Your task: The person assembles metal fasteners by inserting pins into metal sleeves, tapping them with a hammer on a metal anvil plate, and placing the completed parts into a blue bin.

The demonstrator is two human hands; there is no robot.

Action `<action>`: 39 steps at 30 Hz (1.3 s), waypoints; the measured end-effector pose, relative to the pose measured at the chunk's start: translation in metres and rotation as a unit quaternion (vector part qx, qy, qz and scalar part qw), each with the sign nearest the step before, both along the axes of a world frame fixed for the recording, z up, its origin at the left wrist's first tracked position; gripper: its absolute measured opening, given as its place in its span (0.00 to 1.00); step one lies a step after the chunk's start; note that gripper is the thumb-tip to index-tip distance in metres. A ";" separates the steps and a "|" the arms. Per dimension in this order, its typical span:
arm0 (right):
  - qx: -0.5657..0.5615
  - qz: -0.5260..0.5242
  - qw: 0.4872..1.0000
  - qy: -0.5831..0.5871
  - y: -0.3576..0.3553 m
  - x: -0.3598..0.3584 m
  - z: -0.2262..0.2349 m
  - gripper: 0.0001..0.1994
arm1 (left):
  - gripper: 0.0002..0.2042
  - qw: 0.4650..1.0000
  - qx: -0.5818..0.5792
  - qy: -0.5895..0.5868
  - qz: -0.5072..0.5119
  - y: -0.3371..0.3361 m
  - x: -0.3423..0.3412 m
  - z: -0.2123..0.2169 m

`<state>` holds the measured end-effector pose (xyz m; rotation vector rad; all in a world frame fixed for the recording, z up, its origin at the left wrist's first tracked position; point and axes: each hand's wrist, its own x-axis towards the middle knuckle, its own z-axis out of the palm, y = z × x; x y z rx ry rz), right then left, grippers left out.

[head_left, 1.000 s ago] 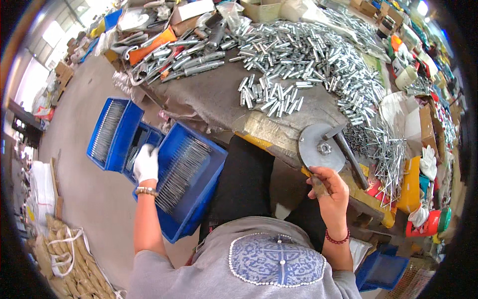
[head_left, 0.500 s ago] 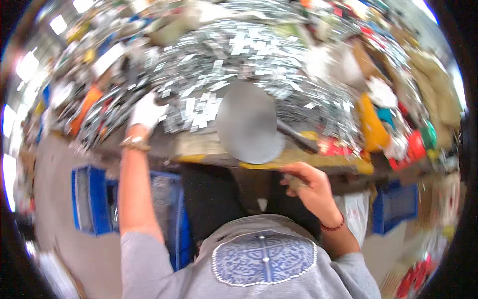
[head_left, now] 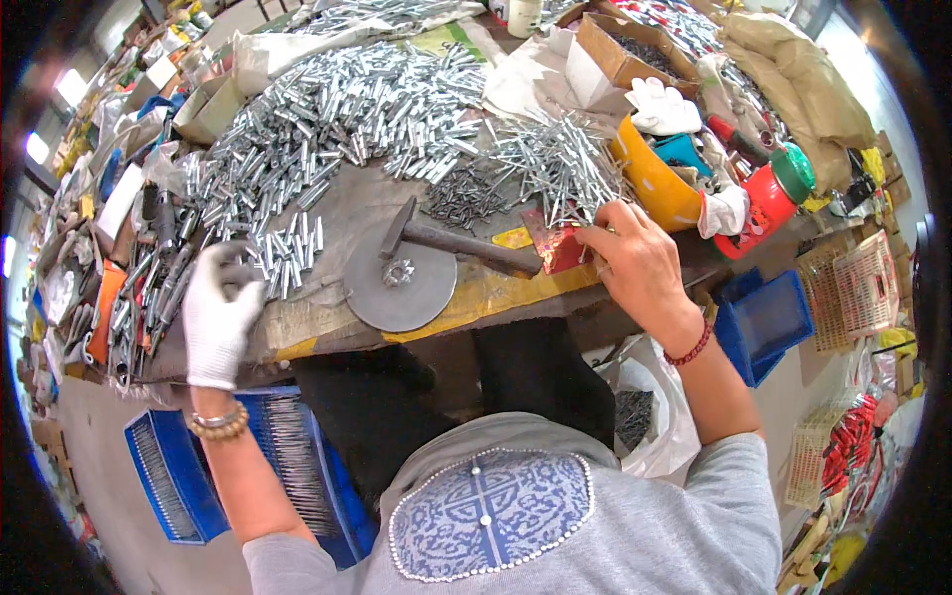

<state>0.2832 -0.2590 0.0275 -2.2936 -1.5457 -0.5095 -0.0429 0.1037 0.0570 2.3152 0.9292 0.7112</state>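
Note:
My left hand (head_left: pixel 218 312), in a white glove, curls its fingers beside a small group of silver metal sleeves (head_left: pixel 290 260). Its fingertips are slightly blurred, and whatever they hold is hidden. My bare right hand (head_left: pixel 643 260) pinches at the near edge of a heap of thin silver pins (head_left: pixel 555 164); what sits between its fingertips is too small to make out. Between the hands lies a grey round metal disc (head_left: pixel 402 297) with a small silver piece (head_left: pixel 399 272) on it. A hammer (head_left: pixel 461 243) rests with its head at the disc's far edge, handle pointing right.
A large heap of silver sleeves (head_left: pixel 337 119) covers the far bench, beside small dark pieces (head_left: pixel 464 193). At right stand a yellow container (head_left: pixel 654 178), a red bottle (head_left: pixel 759 218) and a cardboard box (head_left: pixel 605 59). Tools (head_left: pixel 164 268) crowd the left. Blue crates (head_left: pixel 174 486) sit below.
My left hand has moved left and nearer to me. My right hand has gone from the bench's front edge up to the pins. The view has shifted and sharpened.

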 end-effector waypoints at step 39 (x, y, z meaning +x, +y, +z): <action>0.012 0.259 0.961 0.093 0.119 -0.078 -0.006 0.05 | 0.09 0.986 0.083 -0.001 -0.141 -0.091 0.049 -0.051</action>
